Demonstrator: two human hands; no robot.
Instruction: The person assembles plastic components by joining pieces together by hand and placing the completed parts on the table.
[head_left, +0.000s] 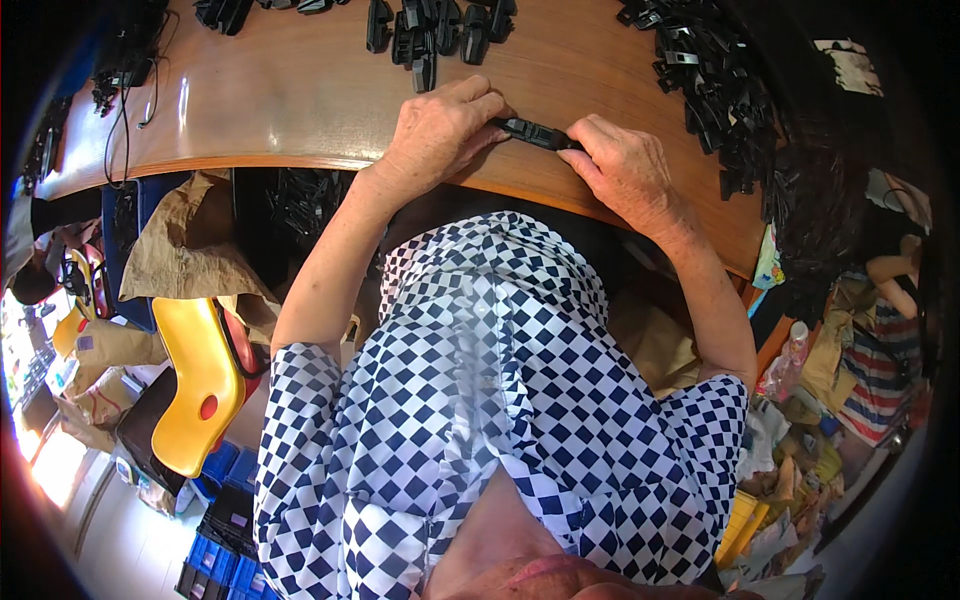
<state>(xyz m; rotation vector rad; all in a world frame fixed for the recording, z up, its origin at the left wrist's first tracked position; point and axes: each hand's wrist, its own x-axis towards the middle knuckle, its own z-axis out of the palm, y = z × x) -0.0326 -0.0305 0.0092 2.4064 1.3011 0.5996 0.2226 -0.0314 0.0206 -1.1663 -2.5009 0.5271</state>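
Checkered blouse (480, 400) fills my near view. Beyond it, my left hand (440, 130) and right hand (625, 165) both pinch a slim black plastic part (535, 133) at the wooden tabletop's (300, 100) near edge, with a heap of black parts (710, 80) to the right.

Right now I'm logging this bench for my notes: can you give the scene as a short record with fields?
left hand: grips one end of a black plastic part
right hand: grips its other end
surface: wooden table
far right: heap of black parts
far middle: small cluster of black parts
lower left: yellow chair
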